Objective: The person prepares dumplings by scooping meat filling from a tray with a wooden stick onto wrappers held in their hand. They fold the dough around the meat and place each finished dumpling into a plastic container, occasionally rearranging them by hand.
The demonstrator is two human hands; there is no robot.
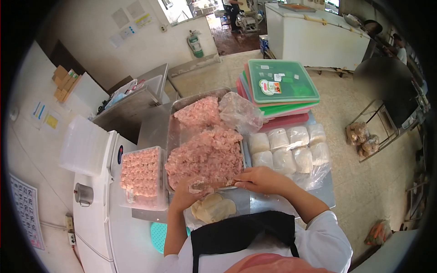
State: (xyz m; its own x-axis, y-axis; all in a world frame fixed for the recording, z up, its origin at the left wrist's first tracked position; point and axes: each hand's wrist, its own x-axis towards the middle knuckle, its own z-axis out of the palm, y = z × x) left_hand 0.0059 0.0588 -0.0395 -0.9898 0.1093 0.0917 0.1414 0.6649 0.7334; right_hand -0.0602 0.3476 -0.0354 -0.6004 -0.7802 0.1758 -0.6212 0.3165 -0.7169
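A large metal tray [171,136] of pink ground meat [205,154] lies in front of me. My right hand [260,180] grips the handle of a narrow, flat spatula [223,184] at the tray's near edge. Its tip reaches toward my left hand [184,193], whose fingers curl around a pale dumpling wrapper [196,186], partly hidden. Just below rests a pile of thin, pale dumpling wrappers [214,208] on plastic. At left, a clear container [161,182] holds rows of filled dumplings [141,170]. A clear plastic bag [240,113] overlaps the tray's far right corner.
Plastic-wrapped white stacks [291,148] sit right of the tray. Behind them rise stacked containers with a green lid [282,82]. At left are a white freezer [98,227], stacked clear containers [84,145] and a metal pot [84,194]. Another person [400,50] stands far right.
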